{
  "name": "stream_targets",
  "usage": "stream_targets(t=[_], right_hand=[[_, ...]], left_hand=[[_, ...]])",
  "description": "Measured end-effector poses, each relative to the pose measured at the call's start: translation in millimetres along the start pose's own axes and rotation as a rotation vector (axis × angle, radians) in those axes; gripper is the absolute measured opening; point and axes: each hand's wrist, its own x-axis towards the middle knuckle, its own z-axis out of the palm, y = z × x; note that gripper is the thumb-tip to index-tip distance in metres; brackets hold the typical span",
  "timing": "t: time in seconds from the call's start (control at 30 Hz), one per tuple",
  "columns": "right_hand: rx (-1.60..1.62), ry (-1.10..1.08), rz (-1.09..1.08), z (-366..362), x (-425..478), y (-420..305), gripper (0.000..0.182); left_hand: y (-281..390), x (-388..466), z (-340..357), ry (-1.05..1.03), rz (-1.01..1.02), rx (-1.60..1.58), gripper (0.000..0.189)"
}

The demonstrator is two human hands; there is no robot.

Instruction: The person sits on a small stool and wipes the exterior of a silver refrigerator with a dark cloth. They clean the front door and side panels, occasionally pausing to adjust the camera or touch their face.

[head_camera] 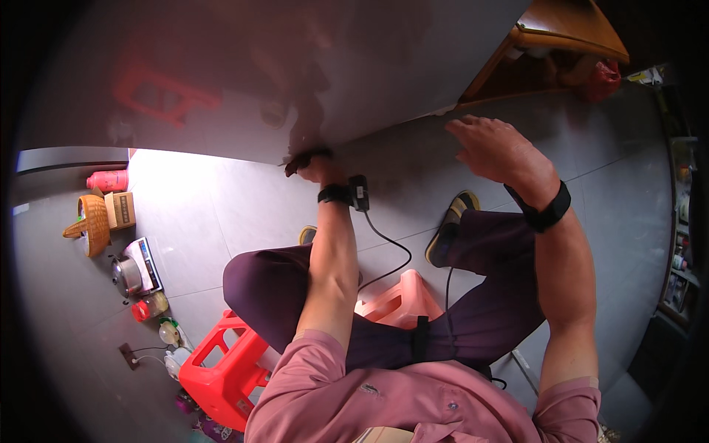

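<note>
My left hand (317, 169) reaches to the lower edge of a glossy grey panel (232, 111), touching or almost touching it. Its fingers are dark and partly hidden beside a dark, curved shape; I cannot tell what that shape is or whether it is held. The panel mirrors the hand and a red stool. My right hand (501, 148) hovers over the floor beyond the panel's right edge, fingers loosely bent and thumb apart, with nothing visible in it. Each wrist wears a black strap, and the left one carries a small box (359, 192) with a cable.
Below me is a pale pink plastic stool (424, 296). A red plastic stool (221, 365) stands to my left. Along the left wall are a wicker basket (97, 219), a carton (121, 210) and a metal pot (127, 276). Wooden furniture (570, 39) stands at upper right, with shelves (681, 243) farther right.
</note>
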Motion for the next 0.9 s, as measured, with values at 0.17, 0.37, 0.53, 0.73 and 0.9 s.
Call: stream_targets(t=[0.17, 0.37, 0.53, 0.73, 0.9], right_hand=[[-0.03, -0.133, 0.024, -8, 4, -14, 0.052], [0.102, -0.176, 0.104, 5, 10, 12, 0.053], [0.512, -0.075, 0.102, 40, 29, 24, 0.066], [1.612, 0.088, -0.166, 127, 35, -48, 0.062], [1.959, 0.054, 0.093, 177, 38, -97, 0.038]], left_hand=[[-19, -59, 17, -0.463, -0.582, -0.323, 0.031], [36, -154, 67, -1.287, -0.355, 0.408, 0.033], [66, -139, 57, -1.454, 0.134, 0.579, 0.034], [123, -118, 19, -1.323, -0.366, 0.534, 0.035], [193, -103, 3, -1.521, -0.13, 1.265, 0.035]])
